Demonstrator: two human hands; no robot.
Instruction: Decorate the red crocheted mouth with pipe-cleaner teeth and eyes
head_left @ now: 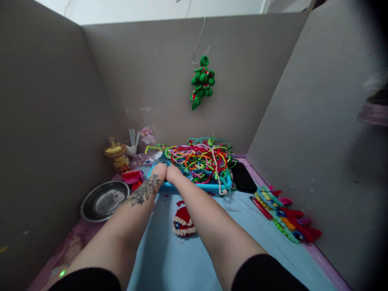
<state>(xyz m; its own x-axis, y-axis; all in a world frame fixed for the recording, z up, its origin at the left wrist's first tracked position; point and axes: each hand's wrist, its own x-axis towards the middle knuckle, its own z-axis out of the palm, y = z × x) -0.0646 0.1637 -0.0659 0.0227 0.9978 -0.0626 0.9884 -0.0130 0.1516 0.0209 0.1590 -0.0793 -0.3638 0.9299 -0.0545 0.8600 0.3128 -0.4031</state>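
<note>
Both my arms stretch forward to a blue tray (212, 187) heaped with colourful pipe cleaners (201, 158). My left hand (160, 167) and my right hand (172, 169) meet at the tray's left end, side by side and touching. Their fingers reach into the pile and are hidden from me, so I cannot see what they hold. A tattoo shows on my left forearm. A red crafted piece with white teeth (182, 223) lies on the blue mat between my forearms.
A metal bowl (104, 200) sits at the left. A yellow-lidded jar (117, 155) stands behind it. A black phone (244, 178) and finished colourful pipe-cleaner figures (285, 216) lie right. A green pipe-cleaner figure (202, 83) hangs on the back cardboard wall.
</note>
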